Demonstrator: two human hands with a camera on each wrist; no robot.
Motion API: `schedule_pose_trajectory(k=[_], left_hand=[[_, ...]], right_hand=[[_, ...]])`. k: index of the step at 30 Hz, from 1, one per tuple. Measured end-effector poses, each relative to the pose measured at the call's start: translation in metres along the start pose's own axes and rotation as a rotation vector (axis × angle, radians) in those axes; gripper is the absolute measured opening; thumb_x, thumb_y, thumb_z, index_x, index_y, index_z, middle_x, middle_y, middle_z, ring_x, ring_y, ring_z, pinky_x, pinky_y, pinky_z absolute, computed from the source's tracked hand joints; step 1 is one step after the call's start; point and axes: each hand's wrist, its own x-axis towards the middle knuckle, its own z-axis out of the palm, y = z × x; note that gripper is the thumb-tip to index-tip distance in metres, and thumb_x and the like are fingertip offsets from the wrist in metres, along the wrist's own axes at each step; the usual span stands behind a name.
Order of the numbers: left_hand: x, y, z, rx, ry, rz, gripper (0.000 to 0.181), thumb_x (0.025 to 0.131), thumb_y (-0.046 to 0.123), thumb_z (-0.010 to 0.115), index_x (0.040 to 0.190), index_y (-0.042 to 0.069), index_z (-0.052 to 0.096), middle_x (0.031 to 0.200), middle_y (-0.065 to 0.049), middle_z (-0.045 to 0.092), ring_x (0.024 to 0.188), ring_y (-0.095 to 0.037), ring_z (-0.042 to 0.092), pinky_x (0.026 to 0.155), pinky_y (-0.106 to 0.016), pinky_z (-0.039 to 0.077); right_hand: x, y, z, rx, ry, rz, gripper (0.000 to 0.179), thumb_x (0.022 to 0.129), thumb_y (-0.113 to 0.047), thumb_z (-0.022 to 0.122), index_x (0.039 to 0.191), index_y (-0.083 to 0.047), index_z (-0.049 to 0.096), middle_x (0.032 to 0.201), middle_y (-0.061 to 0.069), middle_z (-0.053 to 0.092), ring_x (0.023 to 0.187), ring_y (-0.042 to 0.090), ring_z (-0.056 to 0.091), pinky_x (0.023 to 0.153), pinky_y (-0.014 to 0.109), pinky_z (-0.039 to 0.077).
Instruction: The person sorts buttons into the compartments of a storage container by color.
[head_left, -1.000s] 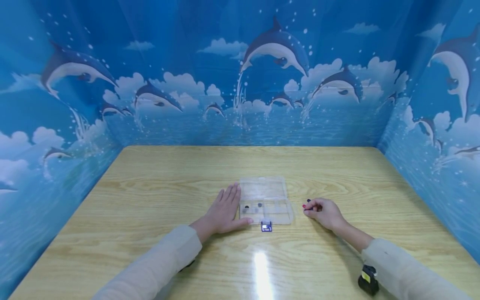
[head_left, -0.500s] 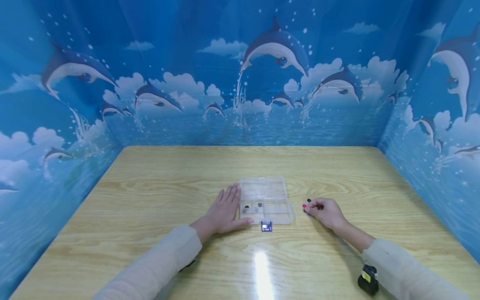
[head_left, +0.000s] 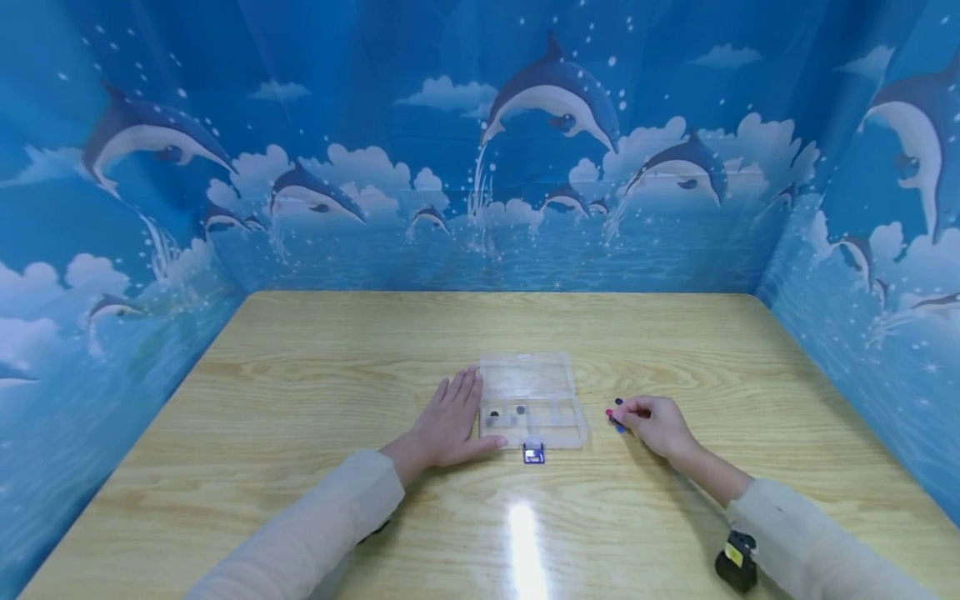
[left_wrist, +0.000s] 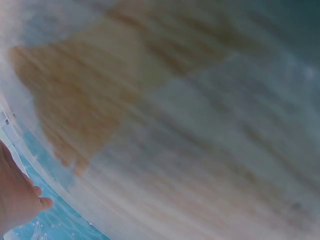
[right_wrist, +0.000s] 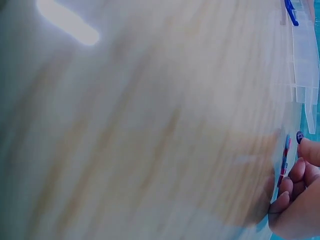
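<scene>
Clear divided box (head_left: 557, 415), lid (head_left: 525, 377) laid back, dark discs (head_left: 521, 410) inside

Clear plastic box (head_left: 557, 437), compartmented, lid (head_left: 525, 377) swung back on far side; blue-edged tab (head_left: 533, 452) at near edge. Two dark discs (head_left: 521, 410) inside, in left-hand compartments. Left hand (head_left: 448, 427) flat against box's left side, thumb at near corner. Right hand (head_left: 654, 427) pinches dark disc (right_wrist: 300, 136) right of box; red disc (head_left: 609, 412), blue disc (head_left: 620, 430) just beside fingers.
</scene>
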Motion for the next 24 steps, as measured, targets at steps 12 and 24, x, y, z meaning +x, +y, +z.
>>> schedule_pose_trajectory(k=[12,24], left_hand=[[-0.0004,0.0011,-0.0016,0.001,-0.003,0.001,0.097,0.088,0.067,0.037,0.147,-0.004,0.008,0.155,-0.021,0.003,0.144,-0.035,0.007,0.117,-0.049,0.011],[-0.0007,0.0006,-0.0014,-0.013,0.006,0.006,0.097,0.088,0.066,0.039,0.147,-0.004,0.008,0.155,-0.021,0.003,0.144,-0.035,0.008,0.117,-0.05,0.011]], right_hand=[[0.0,-0.0004,-0.0003,0.027,0.004,0.06,0.015,0.088,-0.007,0.057,0.091,0.005,0.067,0.081,0.009,0.067,0.069,0.011,0.051,0.059,0.02,0.041],[0.0013,-0.0058,0.0004,0.024,0.02,0.086,0.018,0.089,-0.011,0.058,0.093,0.004,0.068,0.101,0.019,0.068,0.093,0.025,0.059,0.076,0.025,0.042]])
